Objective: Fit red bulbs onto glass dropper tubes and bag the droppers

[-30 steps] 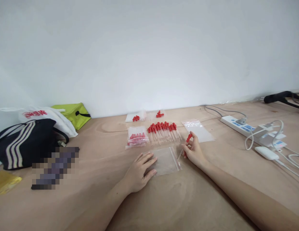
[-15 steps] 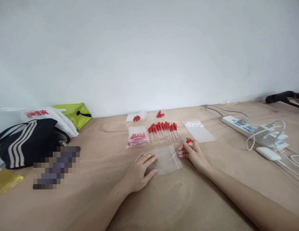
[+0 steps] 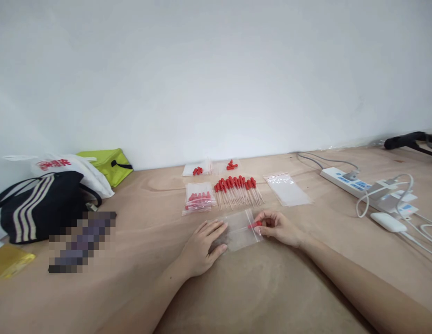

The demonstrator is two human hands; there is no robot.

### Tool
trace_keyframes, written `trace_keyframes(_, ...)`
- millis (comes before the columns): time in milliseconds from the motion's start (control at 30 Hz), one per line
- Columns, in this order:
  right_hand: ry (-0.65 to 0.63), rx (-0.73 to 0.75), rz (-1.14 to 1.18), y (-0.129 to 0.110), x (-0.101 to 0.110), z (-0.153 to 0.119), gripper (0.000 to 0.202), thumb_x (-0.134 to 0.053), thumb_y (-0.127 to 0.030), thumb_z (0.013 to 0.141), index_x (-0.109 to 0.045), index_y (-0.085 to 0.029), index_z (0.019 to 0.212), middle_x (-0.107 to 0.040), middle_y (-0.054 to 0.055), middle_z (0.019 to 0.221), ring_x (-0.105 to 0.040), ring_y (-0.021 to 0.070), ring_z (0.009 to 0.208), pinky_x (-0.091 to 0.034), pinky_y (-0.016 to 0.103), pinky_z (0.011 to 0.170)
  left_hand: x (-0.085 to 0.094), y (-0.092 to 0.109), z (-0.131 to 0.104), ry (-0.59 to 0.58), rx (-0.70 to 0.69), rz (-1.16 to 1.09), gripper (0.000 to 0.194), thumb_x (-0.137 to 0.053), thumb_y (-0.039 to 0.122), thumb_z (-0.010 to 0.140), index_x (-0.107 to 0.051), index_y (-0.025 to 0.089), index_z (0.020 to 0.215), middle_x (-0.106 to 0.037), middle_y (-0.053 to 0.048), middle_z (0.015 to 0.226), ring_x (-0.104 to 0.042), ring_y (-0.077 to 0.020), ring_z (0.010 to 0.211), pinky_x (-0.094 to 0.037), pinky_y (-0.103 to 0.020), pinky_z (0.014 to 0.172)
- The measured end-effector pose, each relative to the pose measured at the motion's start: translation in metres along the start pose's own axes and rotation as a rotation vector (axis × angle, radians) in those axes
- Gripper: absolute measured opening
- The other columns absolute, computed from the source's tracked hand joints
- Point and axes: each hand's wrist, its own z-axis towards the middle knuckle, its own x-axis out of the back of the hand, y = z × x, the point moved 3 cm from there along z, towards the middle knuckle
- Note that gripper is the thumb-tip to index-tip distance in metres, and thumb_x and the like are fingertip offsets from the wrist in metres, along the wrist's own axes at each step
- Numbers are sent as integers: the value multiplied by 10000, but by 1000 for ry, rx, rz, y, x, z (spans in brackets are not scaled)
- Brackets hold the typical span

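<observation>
Red-tipped stick (image 3: 254,225): lower and further toward nine o'clock than half a second ago; its red head is now at the mouth of the clear bag (image 3: 235,237), on the bag's three o'clock side.
Shaft: faint against the plastic; I can't make out where it ends.
Right hand (image 3: 277,228): at the bag's three o'clock, fingers narrow, pinching and partly covering the red head; forearm slants toward four o'clock, cut off by the view's edge.
Left hand (image 3: 204,246): unmoved at the bag's nine o'clock, palm down, fingers loosely spread, hiding that edge.
Stick row (image 3: 236,185): at the bag's twelve o'clock on the tabletop (image 3: 257,292), heads overlapping too much to count.
</observation>
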Motion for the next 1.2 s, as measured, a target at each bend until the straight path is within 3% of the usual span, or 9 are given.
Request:
trace_keyframes(133,-92,50,-99,-1,-8,5,334,-687,-434,607,-676,-158,795,-533,-34,527,-431,68,477,-340,206,477,0,0,0,-15,8,0,474,-423,347,858,-346,214,1307,-407,-41,1338,-341,-203,1240,-236,-443,1047)
trace_keyframes(267,-199,91,-189,-2,-15,9,357,-632,-449,669,-693,-169,882,-660,32,785,-547,132,647,-421,253,614,0,0,0,2,13,-37,474,-436,339,852,-352,219,1303,-421,-35,1328,-350,-202,1235,-230,-435,1051)
trace_keyframes(567,-240,277,-531,-16,-16,1,351,-422,-401,837,-638,-208,1034,-629,64,980,-561,194,882,-419,309,790,3,-9,-1,16,36,-234,472,-503,310,809,-408,225,1263,-469,-47,1289,-381,-205,1215,-297,-413,1019)
trace_keyframes(700,-311,154,-423,-12,2,9,338,-538,-438,746,-672,-190,932,-623,39,846,-552,128,667,-430,240,616,4,-8,-1,35,49,-281,377,-539,282,780,-514,205,1148,-535,-58,1218,-411,-218,1190,-335,-400,992)
trace_keyframes(800,-8,-33,-384,-6,32,33,345,-570,-451,689,-664,-156,842,-598,8,652,-451,82,454,-359,212,453,5,-6,0,45,53,-290,348,-540,283,780,-527,200,1118,-546,-63,1201,-418,-222,1183,-340,-403,986)
trace_keyframes(900,466,-72,-541,-8,60,62,232,-590,-357,666,-627,-141,743,-596,12,632,-509,108,528,-381,213,508,5,-6,0,44,42,-290,336,-523,297,797,-522,199,1118,-538,-71,1207,-411,-223,1186,-337,-410,983)
trace_keyframes(933,549,-85,-580,-9,65,71,228,-600,-327,654,-618,-134,775,-609,30,672,-537,129,586,-392,222,543,5,-6,0,47,33,-296,324,-515,302,803,-526,201,1110,-534,-73,1208,-411,-222,1185,-341,-407,980)
trace_keyframes(1000,633,-118,-628,-10,70,87,290,-625,-285,622,-600,-116,856,-624,73,757,-567,172,685,-403,245,596,5,-7,-2,73,11,-310,299,-504,305,811,-537,202,1090,-524,-77,1209,-415,-219,1177,-350,-394,972)
trace_keyframes(1200,634,-177,-617,-13,69,107,428,-634,-219,609,-548,-96,1009,-629,100,774,-588,208,716,-420,266,617,6,-8,-5,137,-22,-309,296,-555,278,766,-557,201,1051,-542,-77,1098,-503,-209,1037,-417,-349,887)
